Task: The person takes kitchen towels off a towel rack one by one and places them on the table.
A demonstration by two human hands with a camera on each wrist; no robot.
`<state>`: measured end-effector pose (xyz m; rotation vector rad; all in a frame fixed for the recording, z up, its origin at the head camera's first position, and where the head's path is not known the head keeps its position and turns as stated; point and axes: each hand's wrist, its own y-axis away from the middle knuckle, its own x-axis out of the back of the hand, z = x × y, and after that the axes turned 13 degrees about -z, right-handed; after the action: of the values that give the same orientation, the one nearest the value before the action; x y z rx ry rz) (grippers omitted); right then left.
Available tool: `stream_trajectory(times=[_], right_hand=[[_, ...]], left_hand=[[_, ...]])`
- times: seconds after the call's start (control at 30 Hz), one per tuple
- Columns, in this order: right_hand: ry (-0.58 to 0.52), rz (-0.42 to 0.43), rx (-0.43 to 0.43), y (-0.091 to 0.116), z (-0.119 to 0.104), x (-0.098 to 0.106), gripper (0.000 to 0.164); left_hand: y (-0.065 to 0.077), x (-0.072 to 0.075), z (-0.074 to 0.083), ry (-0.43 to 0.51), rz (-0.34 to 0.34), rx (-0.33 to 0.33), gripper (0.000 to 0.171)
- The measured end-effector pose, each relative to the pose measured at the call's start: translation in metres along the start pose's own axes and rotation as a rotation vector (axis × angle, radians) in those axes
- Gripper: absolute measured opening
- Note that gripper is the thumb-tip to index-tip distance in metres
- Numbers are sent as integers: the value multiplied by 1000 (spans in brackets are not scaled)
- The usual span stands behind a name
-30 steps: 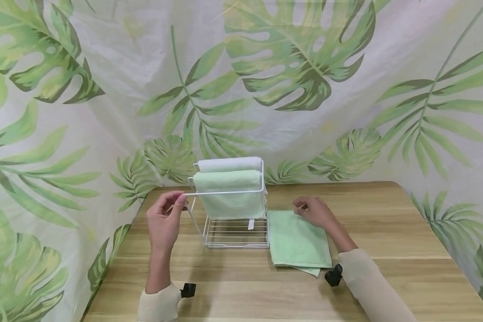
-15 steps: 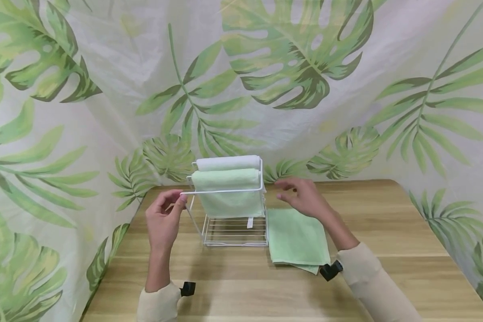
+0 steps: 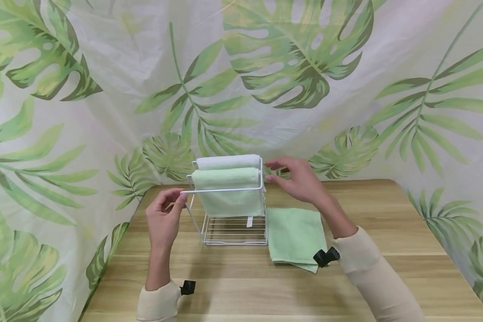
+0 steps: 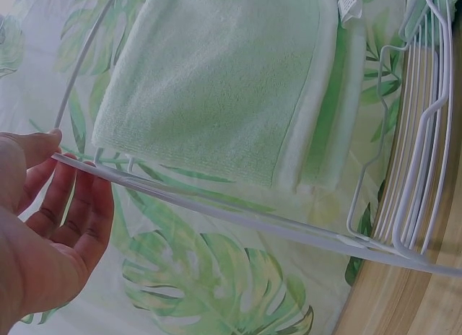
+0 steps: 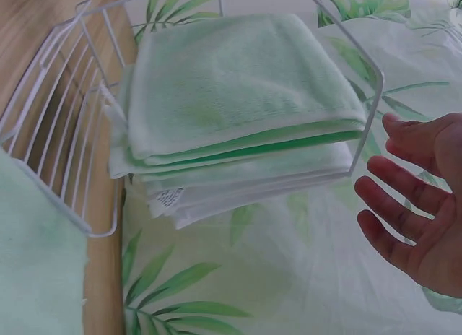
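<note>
A white wire rack [image 3: 236, 243] stands on the table, with two folded towels draped over its upper bars. The white towel [image 3: 229, 162] hangs at the back, and the pale green towel [image 3: 227, 179] hangs in front of it. Thumb and fingers of my left hand [image 3: 163, 219] pinch the rack's upper front left corner, seen closely in the left wrist view. At the upper right side of the rack, my right hand [image 3: 299, 179] has its fingers spread and holds nothing. The right wrist view shows a small gap between those fingers and the rack's wire.
More green towels [image 3: 295, 237] lie folded flat on the wooden table [image 3: 241, 290], just right of the rack. A leaf-printed curtain [image 3: 298, 129] hangs behind the table. A small white label [image 3: 249, 222] dangles below the draped towels.
My right hand has lifted from above the folded green towels and moved up and left to the rack's upper right side. The left hand keeps its grip on the corner.
</note>
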<state>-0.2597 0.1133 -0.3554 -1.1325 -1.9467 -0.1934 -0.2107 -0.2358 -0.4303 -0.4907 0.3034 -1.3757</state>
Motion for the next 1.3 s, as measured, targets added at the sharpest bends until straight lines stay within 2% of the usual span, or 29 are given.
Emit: stream_trajectory(times=[0.4,0.77,1.07,1.3], right_hand=[[17,-39,66,-17,-20,7,38],[94,-99,138,-37,-30,-2,44],[70,-180,147,-59,-31,-10,49],[36,-269,95,-74,-32,-16,47]], left_hand=[[0,0,-1,-19,0,7,17],[0,0,0,-15,-1,-3,19],[0,0,0,-7,-4,-2,18],[0,0,-1,5,1,-3,20]])
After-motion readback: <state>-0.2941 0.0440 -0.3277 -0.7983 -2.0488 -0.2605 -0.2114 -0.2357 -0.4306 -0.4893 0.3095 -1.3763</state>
